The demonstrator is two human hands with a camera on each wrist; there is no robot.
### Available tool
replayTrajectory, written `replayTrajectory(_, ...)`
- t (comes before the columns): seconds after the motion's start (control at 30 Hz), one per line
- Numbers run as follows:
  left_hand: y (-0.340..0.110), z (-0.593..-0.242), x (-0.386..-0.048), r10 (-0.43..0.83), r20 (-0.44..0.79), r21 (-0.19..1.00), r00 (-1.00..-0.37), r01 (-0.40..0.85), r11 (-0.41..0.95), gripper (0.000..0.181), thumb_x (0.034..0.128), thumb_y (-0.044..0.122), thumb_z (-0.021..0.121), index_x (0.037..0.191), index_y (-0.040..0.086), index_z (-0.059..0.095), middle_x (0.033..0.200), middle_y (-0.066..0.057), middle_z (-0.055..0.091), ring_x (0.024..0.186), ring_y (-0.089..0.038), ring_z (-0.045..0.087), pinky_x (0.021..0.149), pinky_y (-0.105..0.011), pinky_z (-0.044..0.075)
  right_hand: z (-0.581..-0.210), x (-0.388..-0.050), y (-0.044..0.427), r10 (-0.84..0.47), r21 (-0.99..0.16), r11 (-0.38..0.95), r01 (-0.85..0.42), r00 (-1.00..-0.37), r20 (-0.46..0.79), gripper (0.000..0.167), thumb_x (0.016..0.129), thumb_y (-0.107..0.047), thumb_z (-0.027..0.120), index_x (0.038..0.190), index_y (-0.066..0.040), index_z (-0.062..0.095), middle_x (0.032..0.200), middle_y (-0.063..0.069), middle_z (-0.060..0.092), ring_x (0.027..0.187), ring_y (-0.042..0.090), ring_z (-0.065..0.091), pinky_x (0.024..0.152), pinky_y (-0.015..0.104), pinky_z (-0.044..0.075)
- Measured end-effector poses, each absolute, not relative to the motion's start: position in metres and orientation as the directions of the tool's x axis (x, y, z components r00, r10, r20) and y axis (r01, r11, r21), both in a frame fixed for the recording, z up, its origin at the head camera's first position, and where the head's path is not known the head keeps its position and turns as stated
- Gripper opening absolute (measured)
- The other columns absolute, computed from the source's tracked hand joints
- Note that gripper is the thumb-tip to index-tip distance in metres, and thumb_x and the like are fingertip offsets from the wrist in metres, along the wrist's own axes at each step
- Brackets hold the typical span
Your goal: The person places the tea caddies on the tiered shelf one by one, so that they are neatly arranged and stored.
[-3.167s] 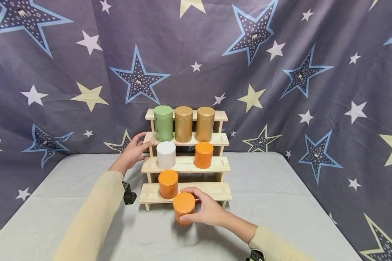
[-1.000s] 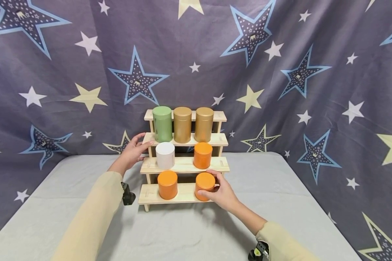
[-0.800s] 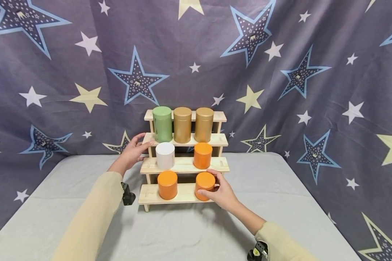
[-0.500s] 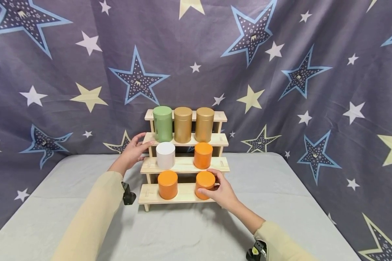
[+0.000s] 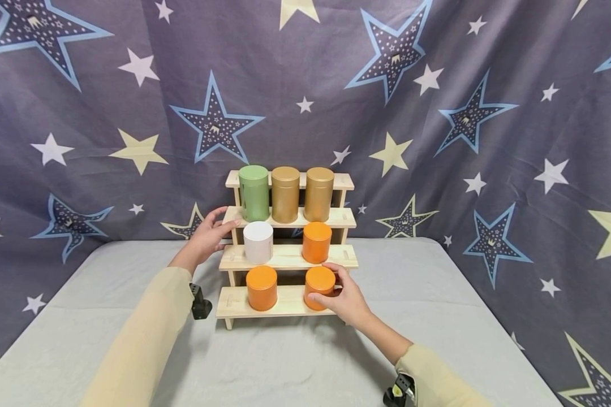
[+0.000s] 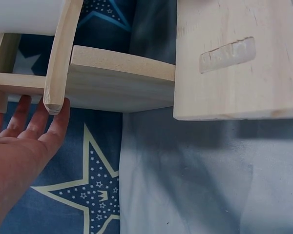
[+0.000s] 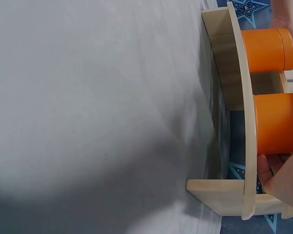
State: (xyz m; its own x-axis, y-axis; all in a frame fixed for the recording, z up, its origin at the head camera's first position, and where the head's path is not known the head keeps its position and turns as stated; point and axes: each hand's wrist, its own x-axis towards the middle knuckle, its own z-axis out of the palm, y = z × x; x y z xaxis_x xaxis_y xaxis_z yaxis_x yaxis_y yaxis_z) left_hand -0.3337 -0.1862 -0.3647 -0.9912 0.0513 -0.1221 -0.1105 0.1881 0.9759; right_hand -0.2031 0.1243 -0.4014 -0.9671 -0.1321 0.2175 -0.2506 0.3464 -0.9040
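A pale wooden tiered stand [image 5: 290,305] holds several lidded tins. My right hand [image 5: 348,299] has its thumb and fingers around an orange tin [image 5: 319,289], which stands upright at the right of the lowest step. The right wrist view shows that same orange tin [image 7: 278,124] with fingers beneath it. My left hand [image 5: 206,237] grips the left end of the third step, thumb over the board. In the left wrist view its fingers [image 6: 56,126] touch a wooden upright. Another orange tin [image 5: 262,289] stands at the lowest step's left.
A white tin [image 5: 258,243] and an orange tin [image 5: 316,244] stand on the second step. A green tin [image 5: 253,195] and two gold tins [image 5: 285,195] occupy the third step. Grey cloth [image 5: 265,367] covers the table; a starry curtain [image 5: 305,79] hangs behind.
My right hand has brought the orange tin from in front of the stand up and rightward onto the lowest step. Since then it has stayed there, and my left hand keeps its place.
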Motion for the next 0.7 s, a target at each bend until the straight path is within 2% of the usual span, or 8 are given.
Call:
replayTrajectory(0.27,-0.185,-0.365,-0.333,0.051,-0.132,0.974,-0.990,-0.120,0.192,0.079,0.0919,0.037,0.057,0.151,0.023,0.007,0.153,-0.019,0.023,0.137,-0.036,0.032,0.107,-0.055,0.033,-0.435,-0.223,0.132,-0.124,-0.900,0.348,-0.263,-0.964,0.234,0.070,0.070,-0.020,0.083,0.130,-0.014,0.048,0.114,0.007,0.058,0.095,0.017,0.055,0.081,0.028,0.048)
replayTrajectory(0.53,-0.184,-0.363,-0.333,0.054,-0.116,0.973,-0.992,-0.102,0.209,0.079,0.0921,0.039,0.056,0.151,0.023,0.007,0.152,-0.019,0.024,0.135,-0.036,0.034,0.104,-0.054,0.036,-0.434,-0.222,0.133,-0.124,-0.904,0.340,-0.258,-0.965,0.229,0.071,0.071,-0.018,0.082,0.132,-0.013,0.046,0.117,0.007,0.057,0.097,0.016,0.054,0.080,0.026,0.047)
replayTrajectory(0.7,-0.183,-0.362,-0.332,0.048,-0.113,0.971,-0.992,-0.100,0.218,0.079,0.0920,0.039,0.056,0.151,0.022,0.007,0.152,-0.020,0.025,0.135,-0.036,0.034,0.105,-0.053,0.036,-0.415,-0.212,0.133,-0.140,-0.908,0.330,-0.257,-0.965,0.222,0.074,0.073,-0.010,0.080,0.136,-0.007,0.042,0.119,0.014,0.056,0.095,0.018,0.054,0.082,0.033,0.048)
